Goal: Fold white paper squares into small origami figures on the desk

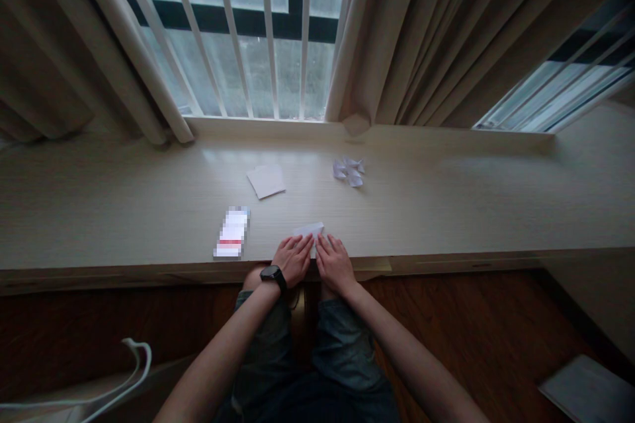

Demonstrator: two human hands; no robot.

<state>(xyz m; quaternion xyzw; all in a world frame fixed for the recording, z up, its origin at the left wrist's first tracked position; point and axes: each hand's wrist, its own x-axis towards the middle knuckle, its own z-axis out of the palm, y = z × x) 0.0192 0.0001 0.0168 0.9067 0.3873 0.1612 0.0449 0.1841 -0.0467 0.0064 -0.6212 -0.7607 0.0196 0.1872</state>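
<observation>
A small folded piece of white paper [308, 229] lies near the front edge of the pale wooden desk. My left hand [292, 259], below a black wristwatch, rests on its left part with fingers stretched out. On the right part lies my right hand [335, 264], its fingers also straight and flat. The fingertips of both hands nearly meet over the paper and hide its lower part. Beyond them is a stack of square white paper sheets [266, 182]. To its right sits a cluster of several folded paper pieces [348, 172].
A phone [231, 232] with a lit, blurred screen lies left of my hands. The desk [446, 205] runs along a barred window [238, 66] with curtains [417, 33]. A curved white object [141, 357] stands at lower left; a pale flat object [590, 383] is at lower right.
</observation>
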